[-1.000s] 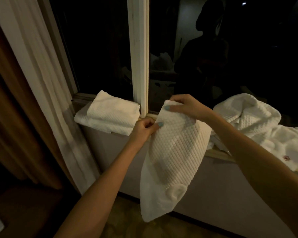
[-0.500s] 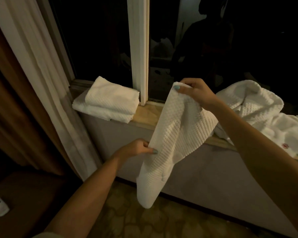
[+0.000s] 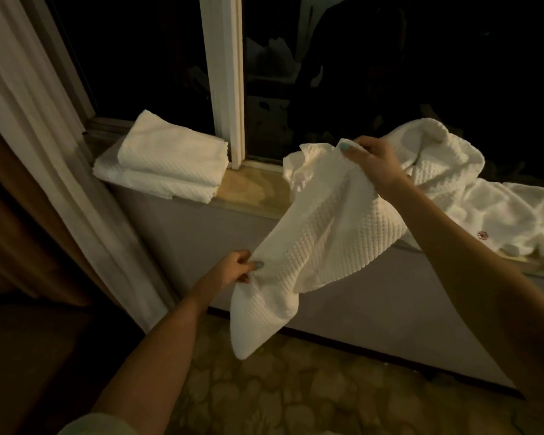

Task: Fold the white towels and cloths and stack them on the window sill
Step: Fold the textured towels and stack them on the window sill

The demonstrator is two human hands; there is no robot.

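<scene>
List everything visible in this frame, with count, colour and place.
held towel: one, white waffle weave, hanging between both hands in front of the sill
folded towels: stack of at least two, white, left end of the sill
unfolded pile: count unclear, white with a small red emblem, right part of the sill
window sill: one, light wood, below the dark window
window post: one, white, upright between the panes
curtain: one, cream, far left
floor: patterned, dim
left hand: pinches the towel's lower edge
right hand: grips its top corner

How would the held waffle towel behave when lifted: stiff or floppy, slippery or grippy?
Probably floppy: the towel sags between the left hand and right hand, its corner dangling. Likely grippy: waffle texture, held by pinches alone.
</scene>
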